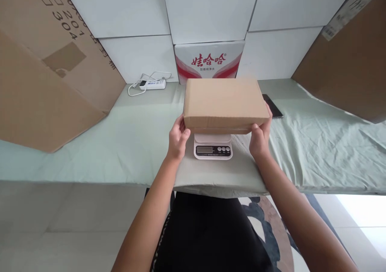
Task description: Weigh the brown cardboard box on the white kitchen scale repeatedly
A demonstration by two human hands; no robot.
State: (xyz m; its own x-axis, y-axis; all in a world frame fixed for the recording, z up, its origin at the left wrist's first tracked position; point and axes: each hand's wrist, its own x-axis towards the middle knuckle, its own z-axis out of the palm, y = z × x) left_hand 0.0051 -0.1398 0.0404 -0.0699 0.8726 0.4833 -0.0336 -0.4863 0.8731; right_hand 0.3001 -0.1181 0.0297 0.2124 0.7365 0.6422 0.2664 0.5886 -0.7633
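The box (224,103), plain brown card with its flaps closed so nothing inside shows, sits level between both hands over the white scale (213,146), whose front panel and buttons peek out beneath its near edge; whether it rests on the platform or hangs just above it cannot be told. The left hand (177,138) is clamped on the box's near left corner and the right hand (259,137) on its near right corner, fingers wrapped up the sides. Behind it a red-and-white carton (209,60) stands on the green cloth (316,143) against the wall, with a power strip (152,84) to the left and a dark phone (273,105) just right of the box.
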